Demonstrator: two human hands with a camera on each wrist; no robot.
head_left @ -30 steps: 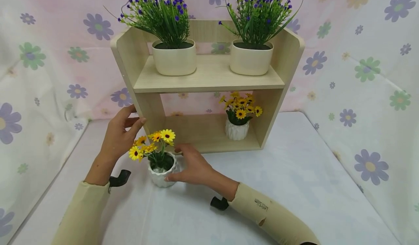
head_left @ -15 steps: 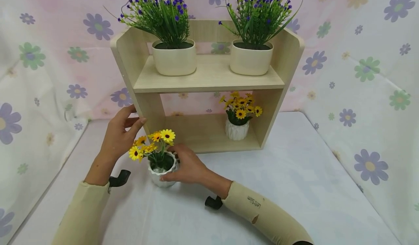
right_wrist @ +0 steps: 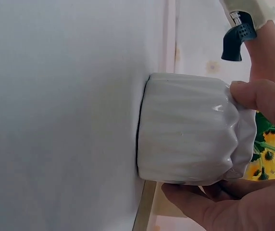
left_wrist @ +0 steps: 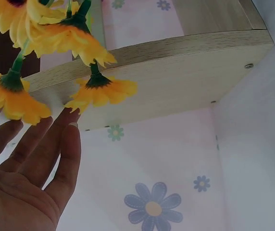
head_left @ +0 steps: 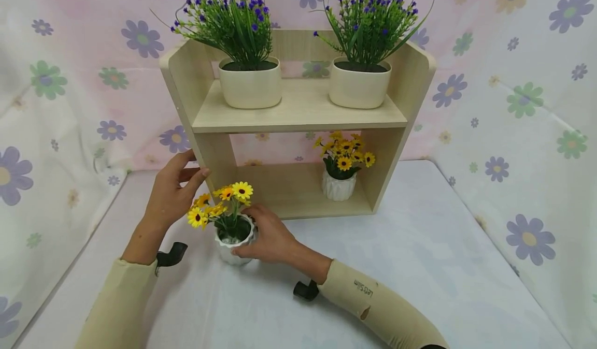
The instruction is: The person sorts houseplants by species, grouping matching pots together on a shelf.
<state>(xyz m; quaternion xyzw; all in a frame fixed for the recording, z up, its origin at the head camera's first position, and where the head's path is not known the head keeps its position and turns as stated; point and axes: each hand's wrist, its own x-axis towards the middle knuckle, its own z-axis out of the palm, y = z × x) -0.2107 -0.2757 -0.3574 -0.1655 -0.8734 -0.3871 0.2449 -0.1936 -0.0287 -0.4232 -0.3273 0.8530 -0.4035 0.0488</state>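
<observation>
A white ribbed flowerpot (head_left: pixel 233 250) with yellow flowers stands on the white table cover in front of the shelf's lower left corner. My right hand (head_left: pixel 272 237) grips it near the rim, the thumb on the near side and the fingers round the far side. In the right wrist view the pot (right_wrist: pixel 190 127) shows its scalloped rim between thumb and fingers. My left hand (head_left: pixel 170 191) is at the left side panel of the wooden shelf (head_left: pixel 298 126), fingers loosely extended. The left wrist view has its fingertips (left_wrist: pixel 70 139) right at that panel, under the yellow flowers (left_wrist: pixel 101 91).
A matching pot of yellow flowers (head_left: pixel 339 187) stands at the right of the lower shelf. Two cream planters, one left (head_left: pixel 250 87) and one right (head_left: pixel 360 87), hold purple-flowered plants on the upper shelf. Flower-printed cloth (head_left: pixel 494 121) hangs behind and at the sides.
My right hand has moved left onto the pot, and its thumb and fingers have closed round it. The pot has shifted very slightly. My left hand stays at the shelf's side.
</observation>
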